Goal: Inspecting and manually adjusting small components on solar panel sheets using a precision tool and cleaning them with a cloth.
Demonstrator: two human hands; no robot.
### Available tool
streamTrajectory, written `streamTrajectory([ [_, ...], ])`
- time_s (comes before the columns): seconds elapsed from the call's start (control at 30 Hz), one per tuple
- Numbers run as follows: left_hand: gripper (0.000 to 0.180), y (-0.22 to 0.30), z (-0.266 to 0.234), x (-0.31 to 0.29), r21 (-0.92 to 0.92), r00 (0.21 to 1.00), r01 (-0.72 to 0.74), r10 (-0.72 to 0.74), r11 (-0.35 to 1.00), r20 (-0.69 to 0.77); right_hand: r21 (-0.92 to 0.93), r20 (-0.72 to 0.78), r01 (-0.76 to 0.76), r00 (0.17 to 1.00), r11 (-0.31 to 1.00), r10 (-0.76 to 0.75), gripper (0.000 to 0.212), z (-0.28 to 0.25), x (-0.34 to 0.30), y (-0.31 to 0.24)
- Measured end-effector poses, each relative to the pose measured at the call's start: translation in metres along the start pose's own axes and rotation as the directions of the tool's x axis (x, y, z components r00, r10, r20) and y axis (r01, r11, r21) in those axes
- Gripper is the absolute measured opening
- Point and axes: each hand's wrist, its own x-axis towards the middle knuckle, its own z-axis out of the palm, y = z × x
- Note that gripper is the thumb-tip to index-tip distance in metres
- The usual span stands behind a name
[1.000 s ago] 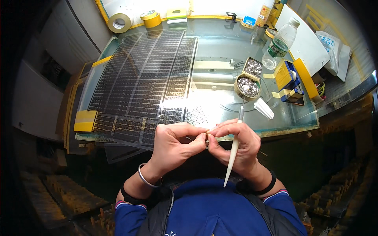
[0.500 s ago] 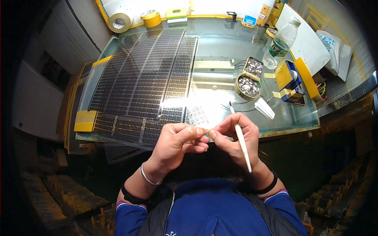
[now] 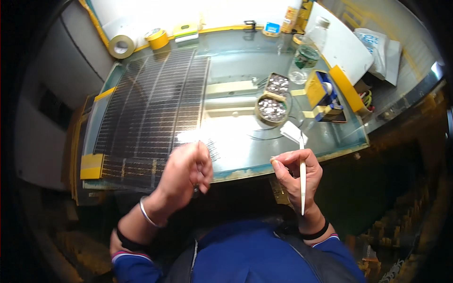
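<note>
The left fingers [image 3: 203, 158] and right fingers [image 3: 295, 157], touching before, are now well apart.

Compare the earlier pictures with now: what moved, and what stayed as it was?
The right hand has parted from the left hand and moved right, still gripping the white-handled tool, now nearly upright in the picture. The left hand appears farther left, too blurred to show any hold. The camera view shifted too. The dark gridded panels, two containers of small pieces and plastic bottle keep their places on the glass table.
</note>
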Motion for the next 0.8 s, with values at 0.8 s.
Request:
streamTrajectory([
  [0.8,0.010,0.032,0.087,0.224,0.794,0.631,-0.585,0.521,-0.168,0.575,-0.592,-0.588,0.015,0.676,0.806,-0.445,0.014,-0.165,-0.011,0.020],
])
